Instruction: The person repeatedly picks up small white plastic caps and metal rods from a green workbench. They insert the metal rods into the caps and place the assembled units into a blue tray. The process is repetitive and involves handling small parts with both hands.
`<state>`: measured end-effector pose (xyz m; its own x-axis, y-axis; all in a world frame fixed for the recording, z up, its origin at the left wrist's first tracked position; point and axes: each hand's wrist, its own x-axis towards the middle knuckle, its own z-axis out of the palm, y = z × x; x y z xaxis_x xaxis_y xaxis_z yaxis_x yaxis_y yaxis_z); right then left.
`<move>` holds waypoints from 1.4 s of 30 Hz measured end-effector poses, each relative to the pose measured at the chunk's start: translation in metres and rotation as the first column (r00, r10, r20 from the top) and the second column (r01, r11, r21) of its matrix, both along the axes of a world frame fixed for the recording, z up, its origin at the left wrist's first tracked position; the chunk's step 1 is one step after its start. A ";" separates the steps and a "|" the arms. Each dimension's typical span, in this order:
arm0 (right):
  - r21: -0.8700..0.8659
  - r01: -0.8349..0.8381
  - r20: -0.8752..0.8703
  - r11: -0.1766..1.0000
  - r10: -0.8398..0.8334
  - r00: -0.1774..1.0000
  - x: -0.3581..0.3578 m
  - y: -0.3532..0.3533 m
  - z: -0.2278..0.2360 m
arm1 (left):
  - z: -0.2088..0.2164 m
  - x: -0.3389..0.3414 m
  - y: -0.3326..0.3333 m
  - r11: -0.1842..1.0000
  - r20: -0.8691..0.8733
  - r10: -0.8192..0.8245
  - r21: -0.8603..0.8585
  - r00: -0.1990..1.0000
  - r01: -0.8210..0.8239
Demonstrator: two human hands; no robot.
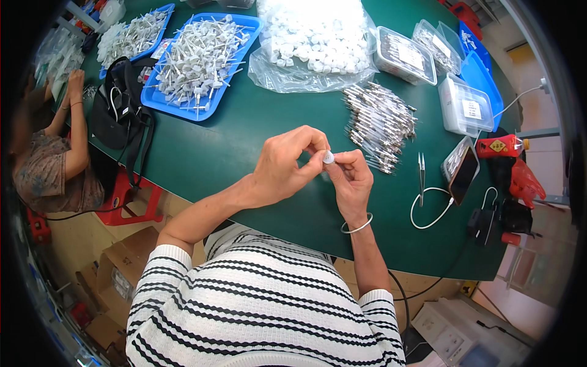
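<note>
My left hand (287, 164) and my right hand (351, 180) meet above the green table (244, 140), fingertips pinched together on a small white plastic cap (329, 158). A silver bangle sits on my right wrist. Just beyond my hands lies a heap of thin metal rods (380, 125). A clear bag of white caps (318, 37) rests at the far side.
Blue trays of white stemmed parts (199, 58) stand far left, a black bag (119, 107) beside them. Clear lidded boxes (468, 107), tweezers (421, 174), a phone (463, 174) with white cable and a red tool sit right. Another person (52, 153) works at the left.
</note>
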<state>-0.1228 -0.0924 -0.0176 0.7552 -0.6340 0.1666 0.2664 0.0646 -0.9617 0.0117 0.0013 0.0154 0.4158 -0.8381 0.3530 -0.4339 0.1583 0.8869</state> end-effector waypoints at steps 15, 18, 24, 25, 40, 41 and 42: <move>0.045 -0.039 0.045 0.998 0.037 0.998 0.000 -0.006 -0.003 | 0.000 0.015 0.008 0.974 -0.569 -0.148 0.056 0.809 0.218; 0.054 -0.047 0.029 0.997 0.045 0.999 0.000 -0.006 -0.002 | 0.005 0.016 0.006 0.975 -0.561 -0.116 0.095 0.820 0.203; 0.043 -0.050 0.028 0.998 0.049 0.998 0.000 -0.006 -0.003 | 0.005 0.022 0.006 0.963 -0.554 -0.123 0.133 0.823 0.233; 0.043 -0.049 0.026 0.998 0.048 0.999 0.000 -0.006 -0.004 | 0.004 0.022 0.006 0.961 -0.553 -0.121 0.144 0.824 0.237; 0.097 -0.077 0.068 0.992 0.071 0.995 0.001 -0.005 -0.003 | 0.003 0.016 0.006 0.977 -0.576 -0.110 0.088 0.810 0.195; 0.096 -0.076 0.064 0.992 0.070 0.995 0.001 -0.005 -0.003 | 0.003 0.017 0.006 0.975 -0.570 -0.118 0.091 0.813 0.205; 0.093 -0.077 0.066 0.993 0.071 0.995 0.001 -0.005 -0.003 | 0.003 0.017 0.007 0.972 -0.563 -0.126 0.093 0.817 0.214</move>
